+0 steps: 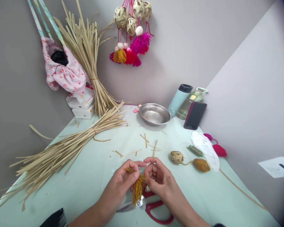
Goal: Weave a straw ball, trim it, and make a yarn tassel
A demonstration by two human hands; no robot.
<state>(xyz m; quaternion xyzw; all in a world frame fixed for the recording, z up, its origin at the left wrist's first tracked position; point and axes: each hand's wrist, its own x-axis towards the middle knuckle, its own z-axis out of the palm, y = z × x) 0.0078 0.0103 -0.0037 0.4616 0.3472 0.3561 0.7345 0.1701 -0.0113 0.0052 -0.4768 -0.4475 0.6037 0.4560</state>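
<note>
Between thumb and fingers, my left hand (123, 179) pinches a golden yarn tassel (137, 189), whose strands hang down. My right hand (159, 176) is beside it, thumb and fingers drawn together at the tassel's right edge; whether a strand is between them is too small to tell. Under the tassel and my hands lie red-handled scissors (156, 214), partly covered. Off to the right are a small woven ball (176, 157) and a golden yarn ball (201, 165), with a strip of yarn between them.
Bundled straw strips (85, 138) lie along the left, another bundle (94, 72) leaning on the wall. At the back stand a metal bowl (155, 114), a blue bottle (180, 99) and a phone (195, 116). Hanging tassels (132, 52) are above. A green-handled item (195, 150) lies right.
</note>
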